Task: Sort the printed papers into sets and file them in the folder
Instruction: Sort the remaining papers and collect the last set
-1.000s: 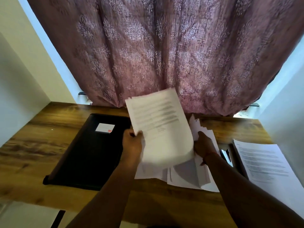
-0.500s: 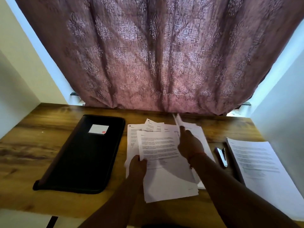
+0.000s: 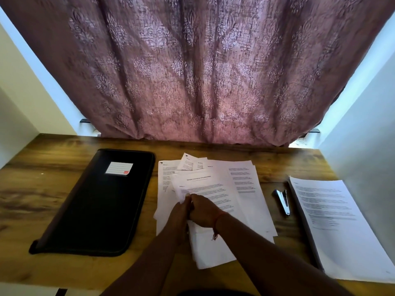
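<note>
The left hand (image 3: 180, 212) and right hand (image 3: 203, 211) are meeting over the loose pile of white printed paper sheets (image 3: 215, 193) lying just right of the closed black zip folder (image 3: 100, 201), both pinching the near left edge of the topmost sheet. The sheets are looking light, floppy and quick to slide, so gripping near an edge with thumb on top seems wisest. A neater white paper stack (image 3: 337, 227) is waiting far right of the folder, beyond a small silver stapler (image 3: 283, 201).

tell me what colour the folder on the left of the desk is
Black, with a white lined label on its cover; the folder shows clearly in the head view.
</note>
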The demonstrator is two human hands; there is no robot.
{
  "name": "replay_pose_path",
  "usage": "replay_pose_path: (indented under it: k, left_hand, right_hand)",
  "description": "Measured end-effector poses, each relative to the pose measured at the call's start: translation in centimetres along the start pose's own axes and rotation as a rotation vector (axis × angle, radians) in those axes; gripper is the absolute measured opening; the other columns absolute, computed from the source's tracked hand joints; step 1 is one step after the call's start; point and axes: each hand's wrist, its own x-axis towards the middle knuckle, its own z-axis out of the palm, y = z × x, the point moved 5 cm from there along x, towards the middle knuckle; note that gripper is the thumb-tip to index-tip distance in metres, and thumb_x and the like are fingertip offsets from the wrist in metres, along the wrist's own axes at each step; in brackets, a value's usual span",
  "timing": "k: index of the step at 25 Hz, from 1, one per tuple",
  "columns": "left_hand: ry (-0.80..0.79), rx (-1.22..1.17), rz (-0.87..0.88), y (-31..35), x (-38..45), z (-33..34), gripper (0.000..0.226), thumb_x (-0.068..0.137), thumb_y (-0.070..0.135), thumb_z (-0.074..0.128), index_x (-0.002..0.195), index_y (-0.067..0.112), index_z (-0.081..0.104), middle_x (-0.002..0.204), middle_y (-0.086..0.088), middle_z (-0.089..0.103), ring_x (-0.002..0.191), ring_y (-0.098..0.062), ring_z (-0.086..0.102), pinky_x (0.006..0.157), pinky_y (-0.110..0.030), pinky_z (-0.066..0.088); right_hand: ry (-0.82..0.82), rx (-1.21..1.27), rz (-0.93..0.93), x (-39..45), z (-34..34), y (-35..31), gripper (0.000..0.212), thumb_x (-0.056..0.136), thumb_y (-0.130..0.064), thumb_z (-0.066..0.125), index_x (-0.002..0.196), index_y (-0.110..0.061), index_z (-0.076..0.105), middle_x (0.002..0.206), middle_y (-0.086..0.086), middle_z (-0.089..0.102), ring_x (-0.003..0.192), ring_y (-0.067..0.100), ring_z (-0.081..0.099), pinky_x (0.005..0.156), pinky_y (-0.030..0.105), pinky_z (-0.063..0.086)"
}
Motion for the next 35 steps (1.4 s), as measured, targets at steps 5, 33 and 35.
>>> replay_pose_path:
  k: [5, 33, 35]
  left_hand:
    - [0.063, -0.053, 0.121, 0.8, -0.1, -1.2, 0.023, 0.100, 0.018, 0.055, 0.122, 0.021, 0.061, 0.114, 0.001, 0.066, 0.104, -0.020, 0.061, 0.080, -0.030, 0.050]
    - [0.034, 0.648, 0.308, 3.3, 1.3, 6.2, 0.059, 0.091, 0.041, 0.063, 0.141, 0.019, 0.041, 0.139, -0.002, 0.051, 0.128, -0.025, 0.049, 0.106, -0.042, 0.045]
    - [-0.035, 0.636, 0.281, 3.0, 1.9, 6.1, 0.046, 0.091, 0.037, 0.064, 0.131, 0.020, 0.049, 0.129, -0.001, 0.061, 0.118, -0.023, 0.059, 0.100, -0.043, 0.050]
  right_hand:
    - [0.505, 0.147, 0.229, -2.3, -6.7, 6.9, 0.030, 0.089, -0.022, 0.064, 0.118, -0.016, 0.062, 0.119, 0.006, 0.062, 0.109, 0.023, 0.058, 0.095, 0.035, 0.050]
    - [0.542, 0.353, 0.547, -3.4, -9.3, 12.4, 0.016, 0.095, -0.013, 0.053, 0.105, -0.006, 0.064, 0.109, 0.014, 0.064, 0.091, 0.022, 0.054, 0.077, 0.029, 0.044]
    - [0.553, 0.359, 0.530, -3.3, -9.2, 12.1, 0.016, 0.096, -0.014, 0.053, 0.107, -0.006, 0.062, 0.105, 0.011, 0.062, 0.094, 0.023, 0.056, 0.078, 0.028, 0.046]
